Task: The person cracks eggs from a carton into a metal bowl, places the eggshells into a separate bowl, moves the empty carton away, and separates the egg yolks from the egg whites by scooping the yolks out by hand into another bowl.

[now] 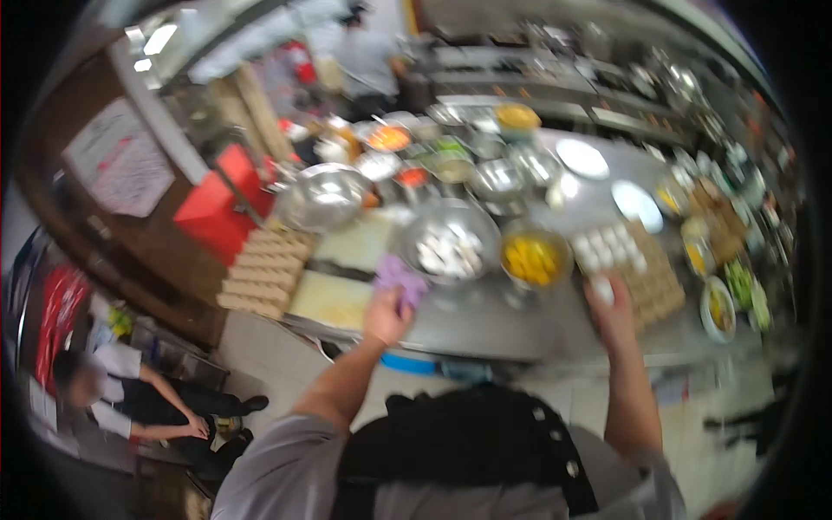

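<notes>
With closed fingers my left hand (389,319) grips a crumpled purple cloth (400,274) at the table's near edge. An egg (602,290) is between the fingers of my right hand (614,316), just in front of a cardboard egg tray (660,290). Several white eggs (611,248) sit in the tray's left and far part. To the left stands a steel bowl (478,227) with white pieces that look like eggshells (447,252). Beside it, a smaller metal bowl (563,253) contains several egg yolks (532,261).
Stacked egg trays (264,273) and pale boards (329,301) lie on the left. Metal bowls (322,195) and white plates (582,159) cover the steel table's (485,325) far side. One person (366,65) stands behind; another (130,390) sits lower left.
</notes>
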`<state>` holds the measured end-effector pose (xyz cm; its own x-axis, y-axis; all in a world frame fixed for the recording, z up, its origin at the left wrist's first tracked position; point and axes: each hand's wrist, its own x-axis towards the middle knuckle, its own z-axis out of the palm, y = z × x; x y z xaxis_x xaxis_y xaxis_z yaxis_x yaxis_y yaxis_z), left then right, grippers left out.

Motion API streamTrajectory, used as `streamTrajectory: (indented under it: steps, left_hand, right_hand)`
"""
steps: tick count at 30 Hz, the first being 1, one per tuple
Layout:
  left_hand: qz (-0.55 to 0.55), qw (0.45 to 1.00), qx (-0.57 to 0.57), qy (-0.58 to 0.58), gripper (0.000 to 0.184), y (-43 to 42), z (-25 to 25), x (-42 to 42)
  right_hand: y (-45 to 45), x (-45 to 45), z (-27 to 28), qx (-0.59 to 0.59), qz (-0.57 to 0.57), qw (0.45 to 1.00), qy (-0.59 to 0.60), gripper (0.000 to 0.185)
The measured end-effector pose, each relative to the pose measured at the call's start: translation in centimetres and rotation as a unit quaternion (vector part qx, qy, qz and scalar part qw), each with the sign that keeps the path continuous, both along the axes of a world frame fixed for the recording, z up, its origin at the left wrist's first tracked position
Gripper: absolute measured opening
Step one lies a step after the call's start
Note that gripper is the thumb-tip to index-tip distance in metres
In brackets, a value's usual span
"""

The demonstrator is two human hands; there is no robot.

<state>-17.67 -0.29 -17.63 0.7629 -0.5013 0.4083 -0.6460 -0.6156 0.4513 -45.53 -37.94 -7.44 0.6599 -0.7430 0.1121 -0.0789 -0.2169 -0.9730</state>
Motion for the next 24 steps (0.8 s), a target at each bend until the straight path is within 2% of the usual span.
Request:
streamTrajectory:
  steps: [1, 2, 3, 5, 7, 9, 12, 13, 17, 24]
  left_hand:
    - [-0.020, 1.000, -0.017, -0.006, 0.036, -0.1, 0.0, 0.2]
    - [-0.009, 1.000, -0.010, 0.023, 0.033, -0.4, 0.9, -0.3]
    - [-0.010, 1.000, -0.017, 0.013, 0.031, -0.5, 0.7, -0.4]
    - [-0.024, 0.999, -0.029, -0.032, 0.032, -0.4, 0.4, -0.3]
    - [-0.021, 0.999, -0.022, -0.023, 0.030, -0.4, 0.2, -0.1]
    - [-0.014, 1.000, -0.012, -0.001, 0.030, -0.5, 1.0, -0.4]
    - [-0.013, 1.000, -0.018, 0.014, 0.031, -0.4, 1.1, -0.4]
    - [-0.013, 1.000, -0.023, 0.017, 0.031, -0.5, 1.1, -0.4]
    - [-0.018, 1.000, -0.020, 0.010, 0.030, -0.5, 1.8, -0.7]
    - [-0.015, 1.000, -0.013, 0.018, 0.031, -0.4, 1.7, -0.6]
  right_hand:
    - [-0.3, 1.5, 1.6, 0.121, 0.019, 0.992, -0.015, 0.039]
    - [-0.8, 3.0, 2.4, 0.224, 0.064, 0.969, -0.082, 0.042]
    - [-0.1, 4.4, 3.9, 0.233, 0.081, 0.960, -0.129, 0.043]
    - [-0.3, 7.3, 5.0, 0.124, 0.089, 0.986, -0.071, 0.043]
    - [-0.3, 10.2, 5.4, -0.009, 0.078, 0.997, -0.015, 0.042]
    - [-1.0, 12.7, 4.6, -0.142, 0.064, 0.985, 0.078, 0.041]
    - [-2.1, 14.9, 2.6, -0.211, 0.084, 0.959, 0.170, 0.040]
    - [-2.4, 15.1, 2.0, -0.218, 0.099, 0.955, 0.177, 0.051]
    - [-3.8, 16.1, -0.4, -0.202, 0.135, 0.941, 0.238, 0.058]
    - [-4.6, 17.5, -0.7, -0.206, 0.157, 0.923, 0.286, 0.063]
